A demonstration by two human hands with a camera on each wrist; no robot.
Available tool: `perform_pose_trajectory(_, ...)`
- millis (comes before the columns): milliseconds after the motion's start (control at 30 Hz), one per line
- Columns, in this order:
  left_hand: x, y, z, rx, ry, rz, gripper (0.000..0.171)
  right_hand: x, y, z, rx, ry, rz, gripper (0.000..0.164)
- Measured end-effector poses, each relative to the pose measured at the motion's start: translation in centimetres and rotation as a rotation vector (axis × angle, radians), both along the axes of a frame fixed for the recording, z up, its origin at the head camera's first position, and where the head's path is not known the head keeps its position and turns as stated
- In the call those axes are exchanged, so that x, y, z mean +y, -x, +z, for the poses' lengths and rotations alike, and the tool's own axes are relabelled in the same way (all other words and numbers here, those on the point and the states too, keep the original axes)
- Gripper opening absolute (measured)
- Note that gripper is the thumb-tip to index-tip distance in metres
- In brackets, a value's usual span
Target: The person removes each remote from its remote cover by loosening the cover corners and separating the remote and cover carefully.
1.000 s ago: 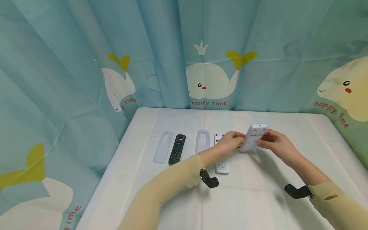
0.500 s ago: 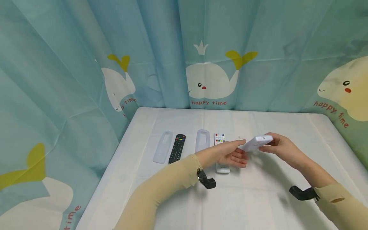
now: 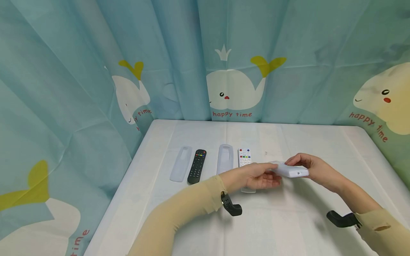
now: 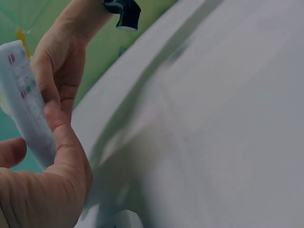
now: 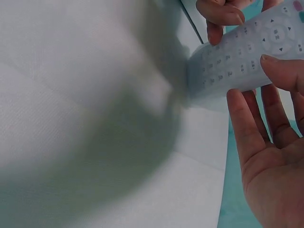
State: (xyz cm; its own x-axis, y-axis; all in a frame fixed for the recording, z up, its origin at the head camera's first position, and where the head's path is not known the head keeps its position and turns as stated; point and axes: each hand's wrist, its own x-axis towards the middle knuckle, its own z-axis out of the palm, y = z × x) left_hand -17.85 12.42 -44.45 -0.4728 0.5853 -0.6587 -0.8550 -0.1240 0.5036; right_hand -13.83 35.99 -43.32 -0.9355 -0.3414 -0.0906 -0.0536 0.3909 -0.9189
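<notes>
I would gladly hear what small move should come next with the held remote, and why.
Perhaps lower the held remote onto the table: its buttons look milky, apparently under a translucent cover, and the left hand and right hand hold it raised, with shadows below.

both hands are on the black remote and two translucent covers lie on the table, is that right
Not black: the head view shows the left hand and right hand on a white remote. Two translucent covers do lie on the table.
</notes>
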Motion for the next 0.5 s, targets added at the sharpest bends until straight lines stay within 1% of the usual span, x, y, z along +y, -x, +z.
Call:
perform_pose_trajectory(100,0.03,-0.19,-0.14,0.000,-0.023,0.002,0.020,-0.01,-0.19,0.04,-0.035,0.000,0.006,0.030)
perform_pose_trajectory(200,0.02,-0.39,-0.25,-0.001,-0.047,-0.009,0.014,0.03,-0.37,0.08,-0.066,0.006,0.021,0.027)
perform_pose_trajectory(367,0.07,-0.59,-0.54,-0.003,-0.052,-0.009,0.010,0.16,-0.62,0.14,-0.079,0.018,0.038,0.022)
perform_pose_trajectory(500,0.14,-0.68,-0.78,0.009,-0.048,-0.024,0.008,0.11,-0.67,0.04,-0.092,0.009,0.021,0.028)
